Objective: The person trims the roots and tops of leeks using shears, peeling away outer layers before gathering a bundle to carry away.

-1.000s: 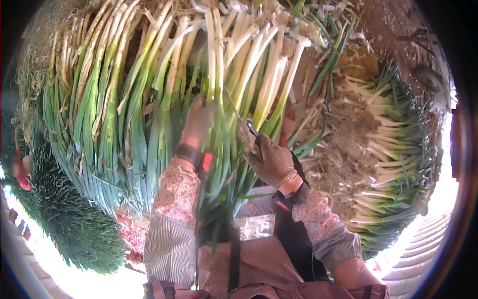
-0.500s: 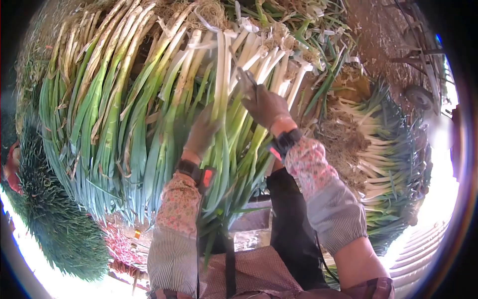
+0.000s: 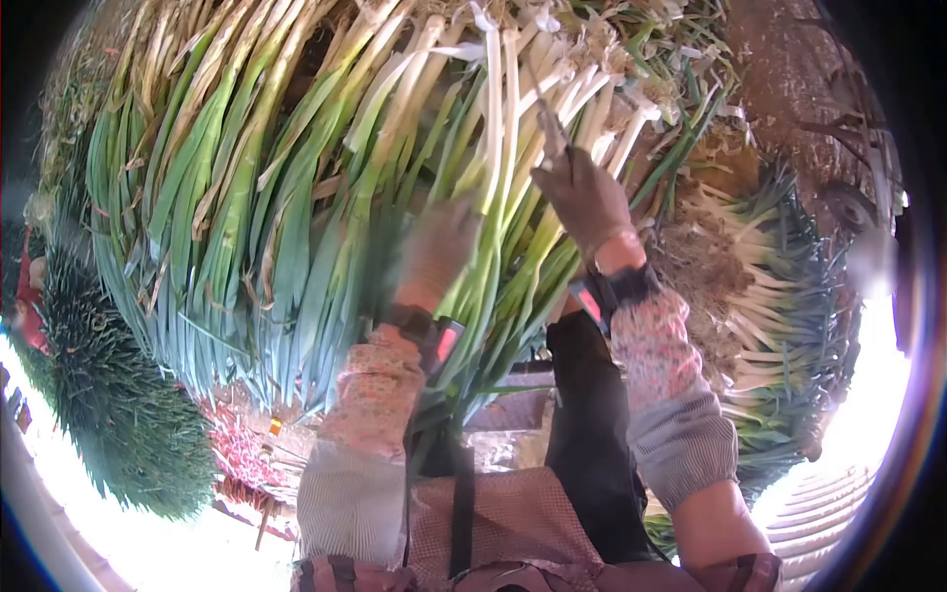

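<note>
white leek stalks (image 3: pixel 501 118) lie against a larger leek heap (image 3: pixel 222 187), beside the left hand (image 3: pixel 439 242), too blurred to tell whether its grip encloses them; the right hand (image 3: pixel 587 202) has its grip wrapped about a slim metal tool (image 3: pixel 554 130) near them. good work here probably means steadying the stalks low and angling the tool away from the left hand. no brand, label or writing is legible.

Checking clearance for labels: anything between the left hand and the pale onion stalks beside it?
Nothing visible. The left hand is right at the stalks; blur hides its grip. The right hand's tool is to their right.
</note>
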### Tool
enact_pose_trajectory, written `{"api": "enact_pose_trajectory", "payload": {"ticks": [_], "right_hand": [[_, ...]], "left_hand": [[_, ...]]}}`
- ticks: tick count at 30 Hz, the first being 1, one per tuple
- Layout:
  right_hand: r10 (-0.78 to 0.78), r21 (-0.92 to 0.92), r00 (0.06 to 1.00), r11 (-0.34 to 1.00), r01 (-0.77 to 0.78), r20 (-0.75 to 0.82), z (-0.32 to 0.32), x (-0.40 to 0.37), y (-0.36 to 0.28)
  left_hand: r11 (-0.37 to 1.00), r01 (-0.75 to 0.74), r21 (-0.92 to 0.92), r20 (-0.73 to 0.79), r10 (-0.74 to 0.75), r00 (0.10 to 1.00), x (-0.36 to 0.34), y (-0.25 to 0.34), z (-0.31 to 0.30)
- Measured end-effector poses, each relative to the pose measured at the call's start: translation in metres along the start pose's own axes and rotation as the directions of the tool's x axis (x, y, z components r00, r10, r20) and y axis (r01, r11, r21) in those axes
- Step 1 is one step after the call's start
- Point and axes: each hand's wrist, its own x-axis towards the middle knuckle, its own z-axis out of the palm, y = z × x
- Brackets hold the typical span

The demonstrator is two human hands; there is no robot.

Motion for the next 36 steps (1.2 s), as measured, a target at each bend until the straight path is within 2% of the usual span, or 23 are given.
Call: {"api": "enact_pose_trajectory", "payload": {"ticks": [2, 3, 6, 9, 12, 13, 15, 16, 18, 19, 21, 22, 25, 28, 31, 34, 36], "right_hand": [[0.119, 0.147, 0.986, 0.980, -0.136, 0.119, -0.012, -0.037, -0.032], [0.157, 0.193, 0.969, 0.962, -0.194, 0.189, -0.013, -0.053, -0.048], [0.131, 0.273, 0.940, 0.936, -0.222, 0.314, 0.008, -0.082, -0.071], [-0.040, 0.244, 0.946, 0.969, -0.042, 0.322, 0.022, -0.100, -0.095], [0.022, 0.264, 0.952, 0.958, -0.108, 0.307, 0.041, -0.106, -0.102], [0.052, 0.267, 0.956, 0.955, -0.132, 0.290, 0.042, -0.106, -0.107], [0.000, 0.251, 0.961, 0.965, -0.072, 0.278, 0.046, -0.112, -0.119], [-0.032, 0.247, 0.959, 0.968, -0.040, 0.282, 0.050, -0.116, -0.128], [0.042, 0.237, 0.964, 0.966, -0.107, 0.263, 0.063, -0.115, -0.138], [0.077, 0.232, 0.965, 0.963, -0.137, 0.253, 0.068, -0.114, -0.143], [0.032, 0.218, 0.957, 0.971, -0.099, 0.289, 0.071, -0.119, -0.158], [0.011, 0.211, 0.951, 0.974, -0.080, 0.310, 0.071, -0.122, -0.166], [0.109, 0.138, 0.948, 0.978, -0.156, 0.300, 0.068, -0.110, -0.180], [0.081, 0.146, 0.932, 0.979, -0.141, 0.354, 0.073, -0.100, -0.183], [0.114, 0.163, 0.942, 0.972, -0.172, 0.316, 0.061, -0.090, -0.179], [0.132, 0.112, 0.935, 0.978, -0.177, 0.328, 0.051, -0.080, -0.170], [0.130, 0.158, 0.945, 0.970, -0.183, 0.299, 0.044, -0.074, -0.163]], "left_hand": [[0.963, 0.117, 0.244, -0.300, -0.040, 0.953, -0.004, -0.025, -0.023], [0.946, 0.093, 0.311, -0.541, 0.096, 0.836, -0.006, -0.046, -0.031], [0.803, 0.254, 0.540, -0.663, 0.220, 0.716, 0.004, -0.088, -0.045], [0.821, 0.277, 0.499, -0.589, 0.087, 0.803, 0.011, -0.090, -0.055], [0.820, 0.279, 0.500, -0.588, 0.086, 0.804, 0.015, -0.086, -0.061], [0.849, 0.252, 0.463, -0.554, 0.055, 0.831, 0.015, -0.087, -0.063], [0.899, 0.203, 0.387, -0.468, 0.002, 0.884, 0.016, -0.095, -0.069], [0.938, 0.142, 0.315, -0.497, 0.035, 0.867, 0.015, -0.110, -0.067], [0.986, -0.007, 0.167, -0.565, 0.102, 0.819, 0.018, -0.135, -0.065], [0.956, 0.030, 0.291, -0.578, 0.151, 0.802, 0.009, -0.130, -0.068], [0.848, 0.116, 0.517, -0.580, 0.248, 0.776, -0.012, -0.117, -0.065], [0.821, 0.132, 0.555, -0.534, 0.230, 0.814, -0.017, -0.113, -0.066], [0.828, 0.171, 0.534, -0.548, 0.185, 0.816, -0.011, -0.122, -0.064], [0.793, 0.212, 0.571, -0.529, 0.158, 0.834, -0.003, -0.124, -0.059], [0.767, 0.211, 0.605, -0.535, 0.196, 0.822, -0.005, -0.121, -0.053], [0.762, 0.233, 0.605, -0.452, 0.088, 0.888, -0.002, -0.105, -0.063], [0.706, 0.237, 0.667, -0.476, 0.160, 0.865, 0.002, -0.105, -0.060]]}}
